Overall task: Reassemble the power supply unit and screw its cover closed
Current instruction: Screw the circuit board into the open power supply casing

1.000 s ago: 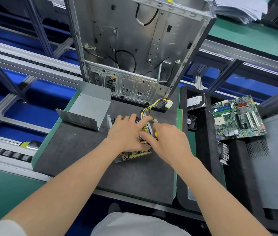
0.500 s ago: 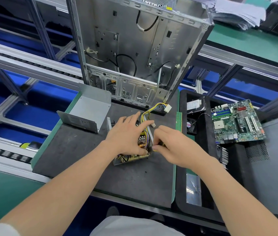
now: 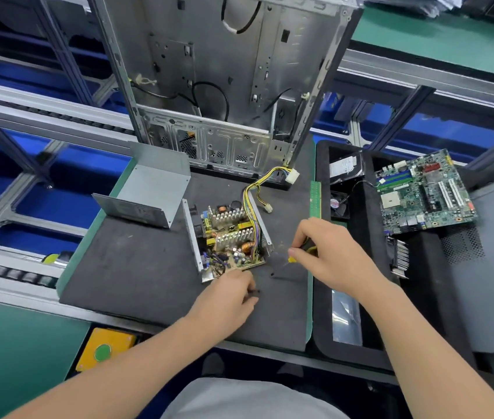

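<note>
Both your grips have come off the power supply unit [image 3: 227,237], which now lies uncovered mid-worktop [image 3: 124,267].
Your right grip [image 3: 330,258] holds a screwdriver [image 3: 292,259], its shaft blurred. Your left grip [image 3: 227,300] curls over a small dark bit [image 3: 254,293] just in front of the unit; you cannot tell whether it pinches it. The cover [image 3: 155,189] stands at the far left corner, apart from the unit, with open mat between there and the front edge.
</note>
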Tool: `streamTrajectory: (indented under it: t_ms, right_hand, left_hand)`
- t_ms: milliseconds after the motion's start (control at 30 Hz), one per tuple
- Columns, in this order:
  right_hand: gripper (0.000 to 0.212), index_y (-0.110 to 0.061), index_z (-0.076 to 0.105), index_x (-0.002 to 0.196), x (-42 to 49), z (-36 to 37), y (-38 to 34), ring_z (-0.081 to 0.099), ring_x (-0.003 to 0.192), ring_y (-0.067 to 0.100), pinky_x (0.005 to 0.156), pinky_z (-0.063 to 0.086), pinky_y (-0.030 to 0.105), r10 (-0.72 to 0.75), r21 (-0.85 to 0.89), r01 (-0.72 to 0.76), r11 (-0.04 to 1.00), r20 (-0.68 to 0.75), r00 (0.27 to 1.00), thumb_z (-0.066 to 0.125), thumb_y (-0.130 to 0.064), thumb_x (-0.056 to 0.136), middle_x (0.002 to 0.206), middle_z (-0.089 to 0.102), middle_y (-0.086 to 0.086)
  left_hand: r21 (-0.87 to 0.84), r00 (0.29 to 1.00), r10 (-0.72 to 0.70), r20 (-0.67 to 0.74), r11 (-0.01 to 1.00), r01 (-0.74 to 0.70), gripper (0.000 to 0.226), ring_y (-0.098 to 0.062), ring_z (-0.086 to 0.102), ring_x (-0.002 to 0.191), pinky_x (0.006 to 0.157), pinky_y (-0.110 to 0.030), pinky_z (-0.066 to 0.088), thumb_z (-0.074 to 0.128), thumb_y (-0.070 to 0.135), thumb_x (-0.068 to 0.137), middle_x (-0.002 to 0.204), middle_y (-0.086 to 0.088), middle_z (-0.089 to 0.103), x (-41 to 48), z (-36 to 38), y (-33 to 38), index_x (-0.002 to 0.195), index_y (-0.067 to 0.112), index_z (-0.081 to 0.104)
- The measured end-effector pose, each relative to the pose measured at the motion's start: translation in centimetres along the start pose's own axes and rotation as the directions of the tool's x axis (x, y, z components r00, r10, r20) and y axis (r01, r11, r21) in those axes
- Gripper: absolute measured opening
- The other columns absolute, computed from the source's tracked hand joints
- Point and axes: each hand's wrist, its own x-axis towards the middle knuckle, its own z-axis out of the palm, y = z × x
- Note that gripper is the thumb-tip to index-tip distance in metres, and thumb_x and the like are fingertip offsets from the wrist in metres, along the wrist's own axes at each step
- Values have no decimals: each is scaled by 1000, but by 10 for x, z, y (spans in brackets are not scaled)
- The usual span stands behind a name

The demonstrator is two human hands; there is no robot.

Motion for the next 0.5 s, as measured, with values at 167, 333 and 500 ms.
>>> streamTrajectory:
  t_ms: [167, 333, 500]
  right_hand:
    - [16, -22, 58, 88, -10, 6, 7, 59, 86, 5, 77, 51, 32, 26, 38, -25, 999, -7, 1000, 73, -24, 94, 89, 58, -11]
    - [17, -23, 59, 86, -17, 9, 15, 60, 91, 12, 77, 52, 33, 54, 105, -52, 993, -14, 998, 74, -23, 93, 88, 60, -10]
    - [19, -26, 61, 82, -19, 5, 19, 66, 85, 7, 68, 47, 14, 103, 246, -74, 966, -110, 989, 78, -21, 89, 86, 64, -12]
  left_hand:
    - [-38, 985, -75, -157, 997, 70, 11, -4, 55, 81, 76, -27, 52, 73, 40, 93, 78, 17, 53, 5, 19, 5, 99, 32, 68]
    - [-7, 975, -45, -217, 999, 44, 4, -2, 59, 81, 75, -30, 54, 71, 35, 95, 89, 17, 60, 2, 25, 10, 95, 32, 72]
    - [-337, 948, -160, -274, 939, 61, 5, -1, 67, 77, 71, -9, 51, 78, 14, 91, 87, 12, 71, 3, 25, 13, 94, 18, 75]
